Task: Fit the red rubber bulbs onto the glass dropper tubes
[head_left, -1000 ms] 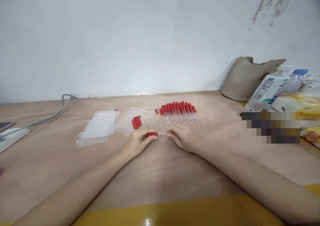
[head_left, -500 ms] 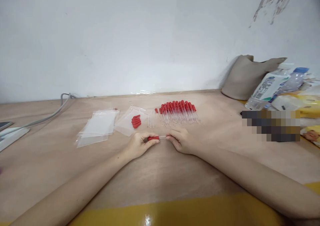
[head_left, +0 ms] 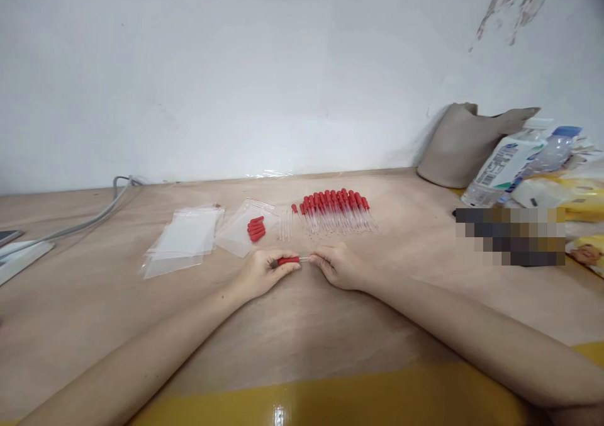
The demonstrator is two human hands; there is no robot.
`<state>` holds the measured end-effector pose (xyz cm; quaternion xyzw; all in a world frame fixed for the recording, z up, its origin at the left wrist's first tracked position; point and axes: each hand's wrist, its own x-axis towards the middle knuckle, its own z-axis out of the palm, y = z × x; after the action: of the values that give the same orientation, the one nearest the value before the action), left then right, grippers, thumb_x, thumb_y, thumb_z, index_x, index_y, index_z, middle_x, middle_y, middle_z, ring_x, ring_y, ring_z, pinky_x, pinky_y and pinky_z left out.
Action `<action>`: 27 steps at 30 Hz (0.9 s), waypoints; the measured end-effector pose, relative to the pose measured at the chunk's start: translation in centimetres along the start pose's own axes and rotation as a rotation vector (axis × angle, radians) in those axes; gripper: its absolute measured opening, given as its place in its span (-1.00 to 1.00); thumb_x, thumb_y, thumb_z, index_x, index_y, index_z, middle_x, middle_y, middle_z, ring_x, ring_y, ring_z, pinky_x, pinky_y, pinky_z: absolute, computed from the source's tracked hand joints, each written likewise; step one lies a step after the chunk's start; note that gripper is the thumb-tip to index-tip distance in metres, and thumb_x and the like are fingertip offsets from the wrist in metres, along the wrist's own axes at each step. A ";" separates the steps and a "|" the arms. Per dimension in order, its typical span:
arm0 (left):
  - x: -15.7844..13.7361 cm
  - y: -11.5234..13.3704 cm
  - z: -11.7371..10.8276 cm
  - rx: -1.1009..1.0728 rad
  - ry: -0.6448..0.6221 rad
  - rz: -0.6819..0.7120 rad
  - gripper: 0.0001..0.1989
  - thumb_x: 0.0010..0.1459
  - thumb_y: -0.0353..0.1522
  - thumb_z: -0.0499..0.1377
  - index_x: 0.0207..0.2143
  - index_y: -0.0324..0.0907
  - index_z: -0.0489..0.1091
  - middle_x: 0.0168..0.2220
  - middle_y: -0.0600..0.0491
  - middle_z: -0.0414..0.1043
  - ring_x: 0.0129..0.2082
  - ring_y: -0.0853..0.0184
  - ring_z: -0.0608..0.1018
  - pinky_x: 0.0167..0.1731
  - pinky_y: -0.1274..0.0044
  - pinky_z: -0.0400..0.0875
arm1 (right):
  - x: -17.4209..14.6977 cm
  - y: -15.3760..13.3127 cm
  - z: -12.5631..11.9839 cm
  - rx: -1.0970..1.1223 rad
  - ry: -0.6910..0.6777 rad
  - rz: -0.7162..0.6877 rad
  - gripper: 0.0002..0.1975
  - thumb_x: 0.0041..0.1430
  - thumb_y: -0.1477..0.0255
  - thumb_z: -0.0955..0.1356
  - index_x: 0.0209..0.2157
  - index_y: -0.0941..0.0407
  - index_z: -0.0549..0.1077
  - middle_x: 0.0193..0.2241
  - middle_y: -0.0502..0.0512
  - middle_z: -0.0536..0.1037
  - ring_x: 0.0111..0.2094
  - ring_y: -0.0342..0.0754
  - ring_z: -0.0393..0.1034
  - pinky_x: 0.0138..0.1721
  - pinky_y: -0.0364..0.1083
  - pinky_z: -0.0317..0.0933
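Note:
Between the thumb and fingers of my left hand [head_left: 267,273] is a red rubber bulb [head_left: 288,260]. My right hand [head_left: 337,265] pinches a thin clear glass tube [head_left: 303,259], whose near end meets the bulb's right end; most of the tube is hidden by the right fingers. Just beyond my hands, several loose red bulbs [head_left: 256,229] lie on a clear zip bag [head_left: 231,231]. Beside them several bare glass tubes [head_left: 285,224] lie in a row. To their right is a pile of red-topped droppers [head_left: 337,209], bulbs pointing away from me.
A stack of clear zip bags [head_left: 184,237] lies at the left, with a grey cable [head_left: 94,219] further out. At the right back are a grey-brown container [head_left: 455,149], plastic bottles [head_left: 504,165] and yellow packaging [head_left: 561,196]. A blurred-out dark object [head_left: 514,237] lies before them.
My right hand has shifted slightly left, toward the left hand, and less of the glass tube shows between them. The left hand keeps its hold on the bulb.

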<state>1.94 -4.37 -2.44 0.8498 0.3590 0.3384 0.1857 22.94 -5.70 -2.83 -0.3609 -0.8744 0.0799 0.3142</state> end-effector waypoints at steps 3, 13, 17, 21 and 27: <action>0.0 -0.1 0.0 0.008 -0.003 0.030 -0.80 0.04 -0.27 0.19 -0.29 -0.15 0.48 -0.36 0.04 0.54 -0.40 0.34 0.56 -0.39 0.55 0.44 | 0.0 -0.2 -0.1 0.039 -0.047 0.066 -0.71 0.22 0.41 0.13 -0.47 0.15 0.39 -0.59 0.02 0.42 -0.57 -0.17 0.23 -0.52 -0.20 0.07; 0.5 -0.9 -0.1 0.032 0.014 0.182 -0.82 0.08 -0.32 0.16 -0.25 -0.17 0.45 -0.33 0.03 0.52 -0.36 0.37 0.54 -0.35 0.56 0.43 | 0.9 -1.3 -1.5 0.090 -0.208 0.158 -0.79 0.18 0.46 0.18 -0.47 0.16 0.37 -0.53 0.02 0.45 -0.52 -0.20 0.24 -0.49 -0.22 0.04; 1.0 -1.5 -1.0 0.198 0.146 0.232 -0.72 0.04 -0.29 0.19 -0.17 -0.17 0.41 -0.27 0.00 0.48 -0.25 0.30 0.48 -0.19 0.45 0.36 | 1.9 -1.2 -2.9 0.143 -0.236 0.239 -0.88 0.05 0.52 0.26 -0.41 0.14 0.44 -0.48 0.02 0.51 -0.48 -0.18 0.31 -0.45 -0.21 0.09; 1.1 -2.8 -2.1 0.433 0.348 0.079 -0.68 0.03 -0.27 0.18 -0.15 -0.19 0.38 -0.23 -0.04 0.41 -0.18 0.22 0.40 -0.14 0.37 0.29 | 4.3 0.3 -3.3 0.203 -0.130 0.513 -0.82 0.05 0.39 0.27 -0.51 0.13 0.46 -0.53 0.03 0.52 -0.51 -0.14 0.35 -0.46 -0.19 0.13; 1.0 -4.2 -3.1 0.570 0.382 -0.148 -0.78 0.02 -0.29 0.15 -0.28 -0.19 0.43 -0.30 -0.01 0.35 -0.21 0.21 0.38 -0.15 0.37 0.26 | 8.7 2.5 -0.4 -0.185 0.119 0.714 -0.71 0.06 0.26 0.26 -0.60 0.13 0.44 -0.49 0.11 0.51 -0.35 -0.02 0.38 -0.29 -0.08 0.09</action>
<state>-1.79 -0.59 -2.11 0.7606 0.5277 0.3632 -0.1055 19.89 2.03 0.85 -0.6740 -0.6773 0.0840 0.2829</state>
